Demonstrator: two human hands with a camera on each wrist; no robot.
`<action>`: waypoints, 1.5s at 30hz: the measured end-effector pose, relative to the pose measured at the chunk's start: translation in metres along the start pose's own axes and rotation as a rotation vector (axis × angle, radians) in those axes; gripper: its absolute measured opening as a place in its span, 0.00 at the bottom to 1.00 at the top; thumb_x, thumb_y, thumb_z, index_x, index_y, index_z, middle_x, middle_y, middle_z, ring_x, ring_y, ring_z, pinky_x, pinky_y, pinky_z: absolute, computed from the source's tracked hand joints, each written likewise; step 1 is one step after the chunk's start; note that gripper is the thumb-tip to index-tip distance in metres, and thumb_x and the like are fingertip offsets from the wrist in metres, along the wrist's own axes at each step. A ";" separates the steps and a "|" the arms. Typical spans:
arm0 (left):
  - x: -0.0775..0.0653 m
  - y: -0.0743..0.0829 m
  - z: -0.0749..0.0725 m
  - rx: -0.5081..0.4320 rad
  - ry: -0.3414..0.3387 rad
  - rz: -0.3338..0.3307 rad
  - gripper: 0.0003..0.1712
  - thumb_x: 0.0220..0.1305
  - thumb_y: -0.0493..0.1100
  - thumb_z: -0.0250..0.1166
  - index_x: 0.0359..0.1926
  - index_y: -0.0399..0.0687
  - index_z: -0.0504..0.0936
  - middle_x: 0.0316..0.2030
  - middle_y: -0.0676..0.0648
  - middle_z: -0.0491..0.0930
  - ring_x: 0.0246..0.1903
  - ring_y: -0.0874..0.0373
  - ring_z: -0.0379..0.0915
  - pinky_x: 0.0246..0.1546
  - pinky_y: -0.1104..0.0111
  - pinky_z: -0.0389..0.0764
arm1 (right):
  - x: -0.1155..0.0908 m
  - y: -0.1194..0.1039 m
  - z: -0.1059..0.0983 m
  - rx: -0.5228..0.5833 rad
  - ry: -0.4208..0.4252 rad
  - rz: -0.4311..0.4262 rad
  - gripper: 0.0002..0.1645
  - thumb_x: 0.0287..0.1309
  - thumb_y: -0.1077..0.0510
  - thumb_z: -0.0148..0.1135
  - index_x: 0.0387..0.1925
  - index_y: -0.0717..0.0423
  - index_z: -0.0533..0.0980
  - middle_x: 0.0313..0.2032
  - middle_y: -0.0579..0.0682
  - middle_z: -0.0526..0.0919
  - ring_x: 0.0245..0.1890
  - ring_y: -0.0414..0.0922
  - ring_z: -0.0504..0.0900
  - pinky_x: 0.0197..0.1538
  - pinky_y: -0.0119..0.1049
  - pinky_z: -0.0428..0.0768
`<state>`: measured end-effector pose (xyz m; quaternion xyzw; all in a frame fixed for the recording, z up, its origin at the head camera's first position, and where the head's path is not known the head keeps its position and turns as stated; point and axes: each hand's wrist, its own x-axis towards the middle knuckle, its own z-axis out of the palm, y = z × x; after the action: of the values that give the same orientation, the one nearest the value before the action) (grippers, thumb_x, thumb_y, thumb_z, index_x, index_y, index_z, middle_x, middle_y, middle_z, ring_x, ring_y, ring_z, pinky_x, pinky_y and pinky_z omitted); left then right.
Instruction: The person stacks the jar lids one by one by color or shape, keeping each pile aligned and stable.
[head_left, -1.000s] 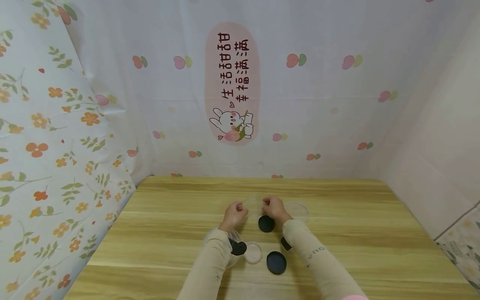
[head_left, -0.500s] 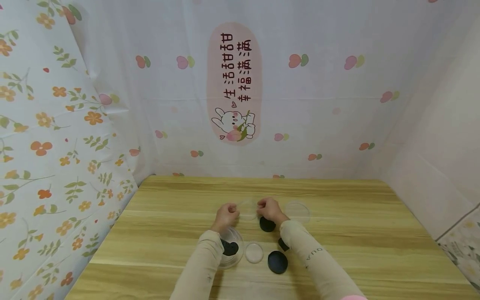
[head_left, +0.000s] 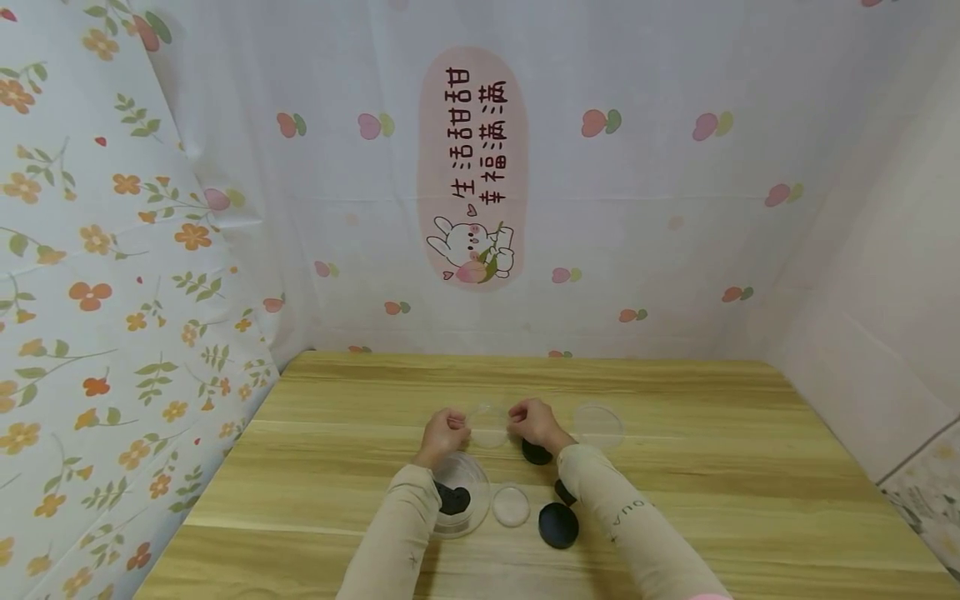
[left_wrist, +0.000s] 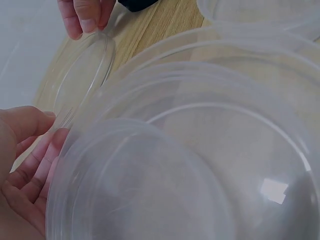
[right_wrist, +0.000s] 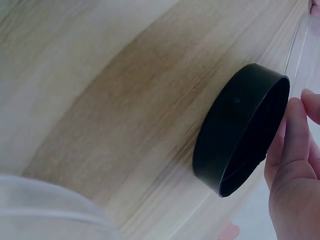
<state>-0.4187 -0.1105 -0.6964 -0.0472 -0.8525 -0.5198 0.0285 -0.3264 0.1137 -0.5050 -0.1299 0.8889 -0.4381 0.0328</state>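
Between both hands is a clear round plastic lid (head_left: 489, 427), above the wooden table. My left hand (head_left: 442, 437) pinches its left edge between thumb and fingers, which the left wrist view shows close up on the lid (left_wrist: 82, 82). On the opposite edge, my right hand (head_left: 536, 422) pinches the rim with thumb and fingertips. A black round lid (right_wrist: 232, 132) lies just under the right hand, partly covered by it in the head view. Below the left wrist, clear nested round containers (head_left: 474, 518) fill much of the left wrist view.
A small clear disc (head_left: 511, 507) and another black lid (head_left: 558, 526) lie nearer the person. Right of the right hand is a large clear disc (head_left: 600, 427). The wooden table (head_left: 720, 467) ends at a printed cloth backdrop (head_left: 660, 208).
Both hands have shifted left with the clear lid between them. The left forearm has moved off the nested containers, showing more of them. The view has turned slightly.
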 end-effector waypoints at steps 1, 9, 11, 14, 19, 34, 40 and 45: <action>-0.006 0.010 -0.003 0.000 0.007 0.003 0.15 0.47 0.43 0.66 0.38 0.50 0.76 0.31 0.51 0.76 0.31 0.59 0.73 0.24 0.69 0.75 | 0.000 -0.004 0.000 0.014 -0.004 0.020 0.12 0.42 0.64 0.63 0.33 0.66 0.78 0.27 0.52 0.79 0.29 0.45 0.76 0.33 0.35 0.76; -0.042 0.067 -0.028 -0.044 -0.013 0.129 0.16 0.51 0.43 0.64 0.43 0.43 0.78 0.30 0.48 0.77 0.29 0.58 0.73 0.23 0.69 0.73 | 0.047 0.080 0.029 -0.024 -0.012 -0.094 0.14 0.45 0.58 0.64 0.35 0.62 0.78 0.26 0.49 0.78 0.26 0.42 0.75 0.29 0.32 0.74; -0.037 0.058 -0.024 -0.016 -0.014 0.123 0.18 0.51 0.43 0.64 0.45 0.43 0.78 0.30 0.47 0.78 0.29 0.56 0.73 0.23 0.68 0.74 | 0.058 0.099 0.038 -0.052 0.000 -0.094 0.16 0.45 0.57 0.63 0.37 0.62 0.78 0.27 0.48 0.78 0.27 0.41 0.76 0.30 0.31 0.74; -0.014 0.018 -0.009 0.016 0.008 0.100 0.19 0.49 0.44 0.66 0.44 0.48 0.78 0.29 0.49 0.78 0.28 0.58 0.73 0.22 0.69 0.74 | 0.063 0.105 0.042 -0.103 0.025 -0.088 0.17 0.42 0.60 0.61 0.37 0.65 0.78 0.26 0.46 0.78 0.26 0.38 0.75 0.28 0.28 0.73; 0.036 -0.074 0.025 -0.008 0.017 0.070 0.21 0.43 0.54 0.69 0.43 0.64 0.77 0.29 0.56 0.77 0.29 0.62 0.74 0.21 0.68 0.74 | 0.076 0.128 0.051 -0.106 0.015 -0.075 0.18 0.42 0.61 0.63 0.39 0.64 0.78 0.29 0.49 0.78 0.29 0.42 0.75 0.29 0.32 0.74; -0.101 0.206 -0.068 -0.023 0.092 -0.013 0.12 0.51 0.37 0.61 0.38 0.36 0.78 0.27 0.43 0.76 0.25 0.51 0.75 0.21 0.69 0.70 | 0.020 0.024 0.011 0.024 0.060 -0.082 0.14 0.53 0.61 0.55 0.39 0.67 0.75 0.30 0.53 0.76 0.31 0.46 0.75 0.32 0.35 0.75; -0.112 0.232 -0.077 0.074 0.122 0.014 0.10 0.54 0.38 0.62 0.36 0.35 0.77 0.26 0.45 0.76 0.22 0.55 0.76 0.18 0.71 0.68 | -0.019 -0.044 -0.010 0.030 0.112 -0.044 0.09 0.53 0.68 0.53 0.35 0.72 0.73 0.27 0.56 0.76 0.27 0.46 0.76 0.30 0.34 0.76; -0.112 0.235 -0.078 0.083 0.157 0.015 0.09 0.53 0.41 0.63 0.34 0.41 0.78 0.26 0.49 0.78 0.20 0.59 0.76 0.21 0.68 0.70 | -0.020 -0.046 -0.009 0.072 0.160 -0.064 0.05 0.52 0.68 0.55 0.30 0.70 0.74 0.23 0.53 0.75 0.20 0.45 0.75 0.23 0.32 0.76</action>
<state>-0.2811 -0.0785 -0.4638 -0.0113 -0.8682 -0.4857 0.1012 -0.2992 0.0995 -0.4643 -0.1217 0.8676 -0.4798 -0.0478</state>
